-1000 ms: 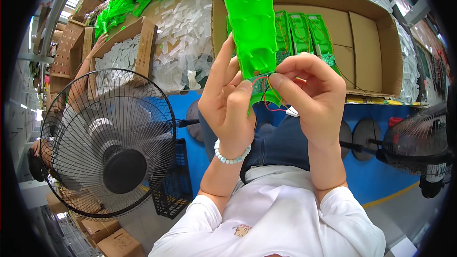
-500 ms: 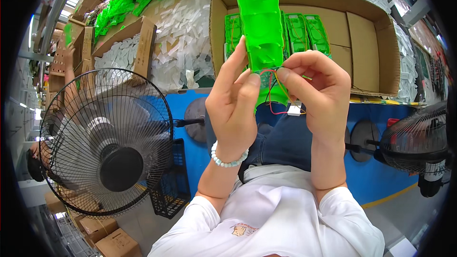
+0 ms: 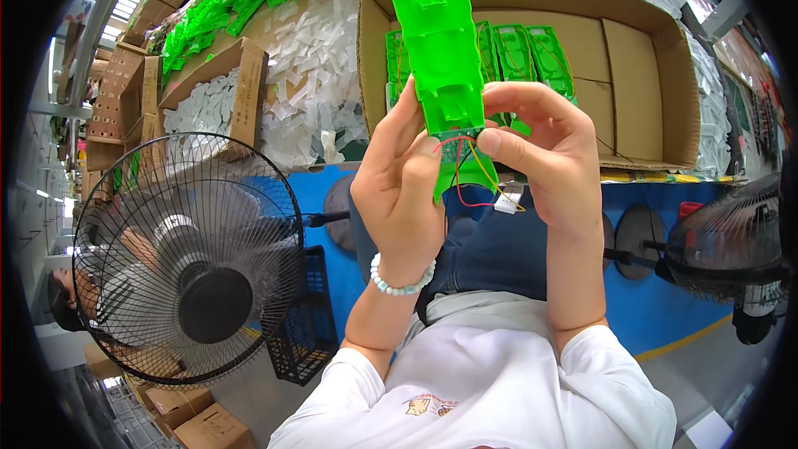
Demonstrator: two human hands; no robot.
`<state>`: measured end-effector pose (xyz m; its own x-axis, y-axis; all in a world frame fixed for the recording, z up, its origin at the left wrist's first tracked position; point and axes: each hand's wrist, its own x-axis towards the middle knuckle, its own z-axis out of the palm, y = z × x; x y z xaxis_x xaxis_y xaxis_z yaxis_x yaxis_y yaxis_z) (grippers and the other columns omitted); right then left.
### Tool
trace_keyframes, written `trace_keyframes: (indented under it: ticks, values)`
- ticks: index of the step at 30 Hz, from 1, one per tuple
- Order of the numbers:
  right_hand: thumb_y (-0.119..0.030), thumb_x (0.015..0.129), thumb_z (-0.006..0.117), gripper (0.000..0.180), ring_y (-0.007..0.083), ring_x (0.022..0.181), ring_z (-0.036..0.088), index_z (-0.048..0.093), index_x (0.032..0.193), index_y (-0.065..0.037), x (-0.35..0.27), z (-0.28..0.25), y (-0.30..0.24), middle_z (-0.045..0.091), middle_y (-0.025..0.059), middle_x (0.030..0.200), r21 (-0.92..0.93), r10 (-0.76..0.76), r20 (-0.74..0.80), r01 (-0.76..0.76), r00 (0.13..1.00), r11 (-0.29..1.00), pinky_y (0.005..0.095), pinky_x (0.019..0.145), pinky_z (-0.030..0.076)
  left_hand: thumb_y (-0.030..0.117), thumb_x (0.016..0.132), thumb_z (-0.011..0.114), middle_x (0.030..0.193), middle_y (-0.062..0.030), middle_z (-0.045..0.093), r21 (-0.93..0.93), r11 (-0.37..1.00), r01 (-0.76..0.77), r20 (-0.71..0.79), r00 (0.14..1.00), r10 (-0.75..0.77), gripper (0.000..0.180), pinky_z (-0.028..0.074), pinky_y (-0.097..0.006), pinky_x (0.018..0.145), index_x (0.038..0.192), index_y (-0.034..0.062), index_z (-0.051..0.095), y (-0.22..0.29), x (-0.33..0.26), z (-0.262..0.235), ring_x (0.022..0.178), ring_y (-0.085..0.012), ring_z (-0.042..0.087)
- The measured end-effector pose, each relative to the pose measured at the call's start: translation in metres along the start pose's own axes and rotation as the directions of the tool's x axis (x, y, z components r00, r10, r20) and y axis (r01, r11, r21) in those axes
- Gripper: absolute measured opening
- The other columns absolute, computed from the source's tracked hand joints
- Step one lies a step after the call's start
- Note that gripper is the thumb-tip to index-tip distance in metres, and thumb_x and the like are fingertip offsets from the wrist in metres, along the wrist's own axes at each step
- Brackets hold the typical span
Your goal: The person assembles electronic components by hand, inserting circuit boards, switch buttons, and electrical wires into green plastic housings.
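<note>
I hold a bright green plastic part [image 3: 440,58] upright in front of me with both hands. My left hand [image 3: 403,191] grips its lower left side, a white bead bracelet on that wrist. My right hand [image 3: 544,150] pinches the lower right edge, thumb near thin red and yellow wires [image 3: 461,175] that hang from the part with a small white connector [image 3: 507,199]. Behind the part stands an open cardboard box [image 3: 648,66] with several similar green parts [image 3: 532,54] standing in a row.
A black floor fan [image 3: 187,258] stands at my left, with a black crate [image 3: 307,324] beside it. Another fan [image 3: 731,241] is at the right. Cardboard boxes with white plastic pieces [image 3: 307,66] and green parts [image 3: 224,8] fill the blue table. A person sits behind the left fan.
Both hands have lifted the green part slightly higher and more upright; my right thumb has shifted onto the wires at its lower end.
</note>
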<state>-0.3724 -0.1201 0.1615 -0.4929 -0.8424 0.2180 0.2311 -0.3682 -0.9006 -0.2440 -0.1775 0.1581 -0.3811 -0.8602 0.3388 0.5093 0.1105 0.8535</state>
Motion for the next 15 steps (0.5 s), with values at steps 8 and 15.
trace_keyframes:
  ticks: [8, 15]
  values:
    - [-0.002, 0.079, 0.075, 0.033, 0.0152, 0.088, 0.066, 0.066, 0.108, 0.008, -0.005, -0.001, -0.015, 0.071, 0.0141, 0.098, 0.074, 0.145, 0.064, -0.15, 0.987, 0.986, 0.0271, 0.076, 0.054, -0.008, 0.088, 0.041, 0.132, -0.0227, 0.053, -0.054, 0.998, 0.032, 0.027, 0.999, -0.03, 0.05, 0.045, -0.03, 0.099, 0.137, -0.0139, 0.038, 0.008, 0.0, 0.008, 0.118, -0.0228, 0.056]
    - [0.001, 0.077, 0.074, 0.03, 0.0148, 0.082, 0.066, 0.067, 0.105, 0.009, -0.007, -0.003, -0.023, 0.071, 0.015, 0.093, 0.087, 0.142, 0.043, -0.145, 0.989, 0.986, 0.0263, 0.074, 0.054, -0.009, 0.087, 0.04, 0.134, -0.0235, 0.052, -0.131, 0.991, 0.026, 0.055, 0.998, -0.019, 0.051, 0.042, -0.031, 0.102, 0.137, -0.0145, 0.038, 0.006, -0.004, 0.011, 0.121, -0.024, 0.054]
